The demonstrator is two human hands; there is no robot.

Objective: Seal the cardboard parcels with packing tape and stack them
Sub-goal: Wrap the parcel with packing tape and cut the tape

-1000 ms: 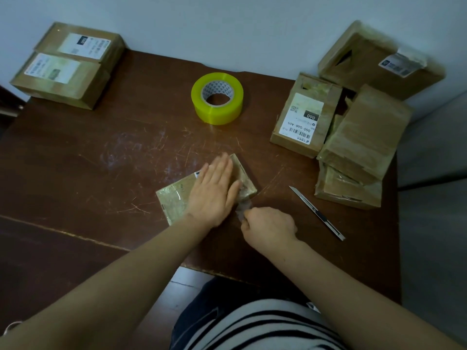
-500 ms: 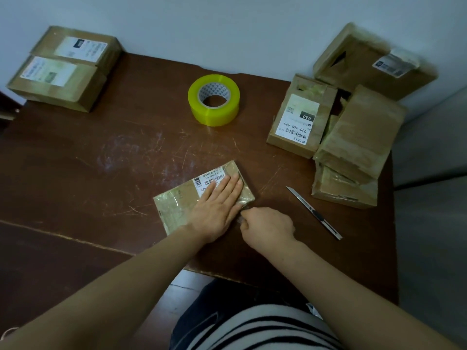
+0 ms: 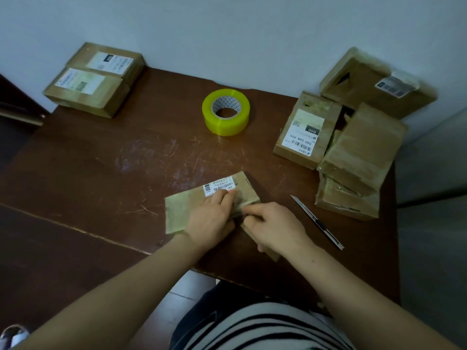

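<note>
A flat cardboard parcel (image 3: 180,214) with a barcode label lies on the brown table (image 3: 101,173) near its front edge. My left hand (image 3: 211,221) rests on top of it, fingers pressing just below the label. My right hand (image 3: 276,229) sits at the parcel's near right corner. Its fingers are curled, and the index tip meets a translucent tape strip (image 3: 242,210) at the parcel's edge. A tan piece shows under that palm; I cannot tell what it is. The yellow tape roll (image 3: 225,112) stands apart at the back middle.
A utility knife (image 3: 317,221) lies right of my right hand. Several parcels are piled at the right (image 3: 361,147), one leaning on the wall. Two labelled parcels (image 3: 93,82) are stacked at the back left corner. My striped shirt fills the bottom.
My left hand slid back toward me along the parcel, uncovering the barcode label. My right hand moved up onto the parcel's right corner, its index finger now stretched toward the left fingers.
</note>
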